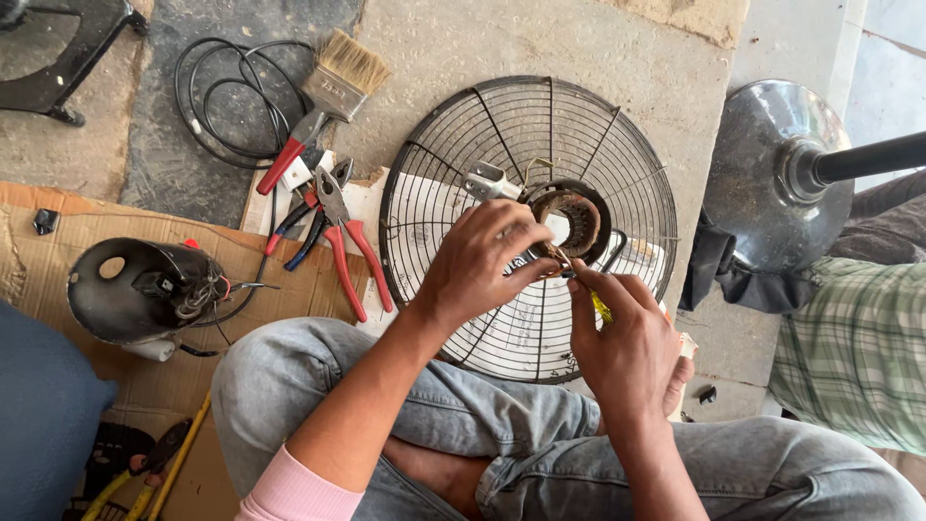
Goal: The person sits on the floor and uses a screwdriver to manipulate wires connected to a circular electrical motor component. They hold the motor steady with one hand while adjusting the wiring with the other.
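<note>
Both hands meet over the middle of a round wire fan guard (424,207) lying flat on the concrete floor. Left hand (477,260) closes its fingers on the near edge of a small motor winding (574,217), a dark ring with copper-coloured wire, which sits at the guard's hub just beyond the fingertips. Right hand (622,338) is wrapped shut around a thin tool with a yellow-green handle (601,307); its tip points up toward the same near edge of the winding, right beside the left thumb. A grey metal bracket (487,180) rests on the guard just left of the winding. Further left lie red-handled pliers (349,246), a paintbrush (328,92) and a coiled black cable (227,96), and a black motor housing (135,289) sits on cardboard (58,241). A round fan base (772,174) stands to the right.
</note>
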Available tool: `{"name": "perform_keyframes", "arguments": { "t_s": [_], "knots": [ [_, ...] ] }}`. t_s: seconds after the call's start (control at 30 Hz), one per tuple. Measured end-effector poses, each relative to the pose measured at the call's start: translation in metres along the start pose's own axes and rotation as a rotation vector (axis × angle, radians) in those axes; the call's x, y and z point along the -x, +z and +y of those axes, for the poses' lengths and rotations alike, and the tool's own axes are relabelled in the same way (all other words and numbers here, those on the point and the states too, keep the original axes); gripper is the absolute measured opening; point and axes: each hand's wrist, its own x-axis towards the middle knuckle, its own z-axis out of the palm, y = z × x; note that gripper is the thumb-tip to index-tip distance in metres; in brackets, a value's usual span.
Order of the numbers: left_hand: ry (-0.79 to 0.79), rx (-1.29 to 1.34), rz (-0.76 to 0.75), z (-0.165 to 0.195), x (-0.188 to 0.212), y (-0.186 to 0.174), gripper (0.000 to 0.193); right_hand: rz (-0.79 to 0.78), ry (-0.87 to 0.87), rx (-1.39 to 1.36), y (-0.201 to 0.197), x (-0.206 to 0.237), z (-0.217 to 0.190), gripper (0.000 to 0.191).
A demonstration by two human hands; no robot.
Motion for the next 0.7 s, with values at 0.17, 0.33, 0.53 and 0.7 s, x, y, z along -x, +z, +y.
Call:
{"name": "perform_keyframes", "arguments": {
  "t_s": [0.17, 0.33, 0.53, 0.7],
  "knots": [
    [0.078, -0.112, 0.044, 0.005, -0.002, 0.001, 0.02, -0.11, 0.157, 0.024, -0.003, -0.003, 0.006, 0.019],
    [0.016, -0.022, 0.006, 0.01, 0.0, 0.006, 0.015, -0.008, 0.015, -0.202, 0.003, -0.002, 0.008, 0.031],
    [-0.263, 0.211, 0.061, 0.024, 0.004, 0.009, 0.015, -0.133, 0.063, -0.255, 0.007, -0.003, 0.003, 0.028],
    [-0.279, 0.075, 0.215, 0.036, 0.003, 0.009, 0.016, -0.101, 0.094, -0.191, 0.006, -0.006, 0.002, 0.023]
  ]
}}
